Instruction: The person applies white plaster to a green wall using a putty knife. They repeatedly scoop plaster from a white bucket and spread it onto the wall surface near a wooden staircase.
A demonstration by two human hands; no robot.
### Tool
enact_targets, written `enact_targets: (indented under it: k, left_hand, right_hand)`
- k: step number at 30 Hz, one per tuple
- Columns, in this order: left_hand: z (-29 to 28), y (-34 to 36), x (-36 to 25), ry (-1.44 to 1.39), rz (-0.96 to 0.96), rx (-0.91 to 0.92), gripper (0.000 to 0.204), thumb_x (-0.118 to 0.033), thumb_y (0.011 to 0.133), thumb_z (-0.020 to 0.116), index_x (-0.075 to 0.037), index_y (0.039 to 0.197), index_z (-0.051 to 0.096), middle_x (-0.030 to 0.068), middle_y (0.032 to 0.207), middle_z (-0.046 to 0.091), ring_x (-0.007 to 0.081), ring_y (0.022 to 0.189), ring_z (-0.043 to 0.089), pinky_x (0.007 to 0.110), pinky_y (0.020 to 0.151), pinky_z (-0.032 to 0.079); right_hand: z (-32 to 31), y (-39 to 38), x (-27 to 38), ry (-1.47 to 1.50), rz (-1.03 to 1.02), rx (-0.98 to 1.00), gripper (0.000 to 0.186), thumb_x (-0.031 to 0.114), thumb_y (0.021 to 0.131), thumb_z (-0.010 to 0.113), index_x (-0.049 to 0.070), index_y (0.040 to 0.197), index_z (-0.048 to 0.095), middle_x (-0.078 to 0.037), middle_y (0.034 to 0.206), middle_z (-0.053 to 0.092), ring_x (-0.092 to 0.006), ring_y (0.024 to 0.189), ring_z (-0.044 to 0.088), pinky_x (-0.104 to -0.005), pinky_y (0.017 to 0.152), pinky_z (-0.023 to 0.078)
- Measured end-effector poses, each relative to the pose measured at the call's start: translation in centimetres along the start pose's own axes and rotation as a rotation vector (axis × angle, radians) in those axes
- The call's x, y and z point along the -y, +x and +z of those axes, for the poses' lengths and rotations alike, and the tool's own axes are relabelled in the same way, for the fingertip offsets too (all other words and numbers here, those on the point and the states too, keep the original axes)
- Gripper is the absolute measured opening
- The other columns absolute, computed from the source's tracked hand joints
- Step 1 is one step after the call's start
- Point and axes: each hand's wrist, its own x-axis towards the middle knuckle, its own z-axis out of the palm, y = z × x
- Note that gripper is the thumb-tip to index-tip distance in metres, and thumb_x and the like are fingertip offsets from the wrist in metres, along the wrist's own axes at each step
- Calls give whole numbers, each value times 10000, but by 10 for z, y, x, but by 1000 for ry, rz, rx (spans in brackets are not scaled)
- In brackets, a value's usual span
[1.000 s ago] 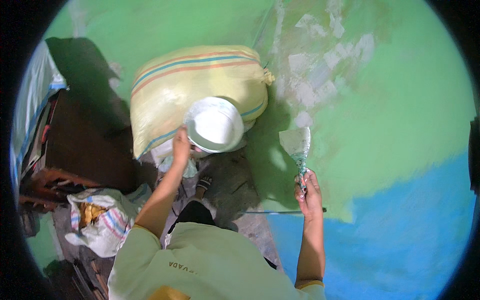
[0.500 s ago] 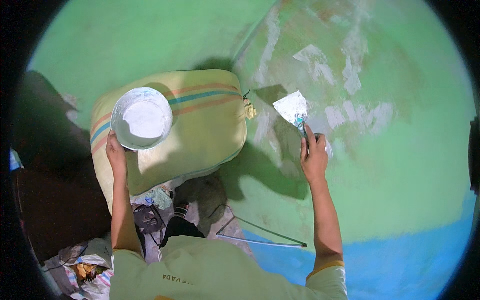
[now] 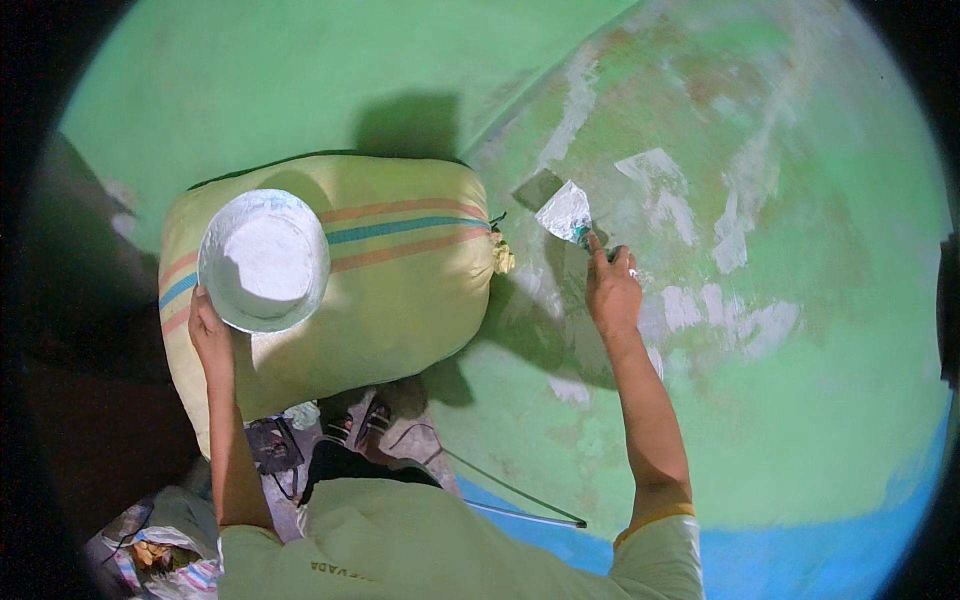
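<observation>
My left hand (image 3: 211, 325) is closed on the near rim of a round white tub (image 3: 264, 262) that holds white paste, partly in shadow. The tub is held above a stuffed yellowish sack. In my right hand (image 3: 613, 288) is a putty knife (image 3: 566, 212), gripped by its handle, with white paste covering its broad blade. The blade points up and to the left, in front of the green wall (image 3: 850, 380); its shadow falls beside it, and I cannot tell whether it touches. Pale smears of filler (image 3: 745, 215) mark the wall around and above that hand.
The stuffed sack (image 3: 400, 310) with orange and blue stripes, tied at its right end, fills the left middle. Below it lie a dark bag (image 3: 274, 446) and a thin rod (image 3: 525, 515). An open sack with brownish contents (image 3: 165, 556) stands lower left. Blue paint (image 3: 800, 560) covers the wall's lower part.
My right hand and the putty knife have shifted slightly left, and the knife now leans further left. My left hand and the tub sit a little lower and further left. The view itself has shifted.
</observation>
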Motion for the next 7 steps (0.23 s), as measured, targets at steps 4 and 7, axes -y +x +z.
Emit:
enact_targets:
  k: [4,7]
  left_hand:
    - [-1,6,20,92,61,-35,494,-324,1034,409,104,1208,584,237,1246,621,305,1148,595,339,1024,401]
    - [-4,16,34,173,125,-36,465,-307,1029,422,80,1224,593,231,1267,614,321,1169,589,341,1029,398]
  right_hand:
    - [9,5,0,44,2,-16,456,151,918,593,230,1364,537,-148,1012,531,-323,939,602,-426,660,552]
    - [-1,19,-2,91,32,-16,460,153,921,592,231,1370,531,-150,1023,533,-325,939,610,-421,650,554]
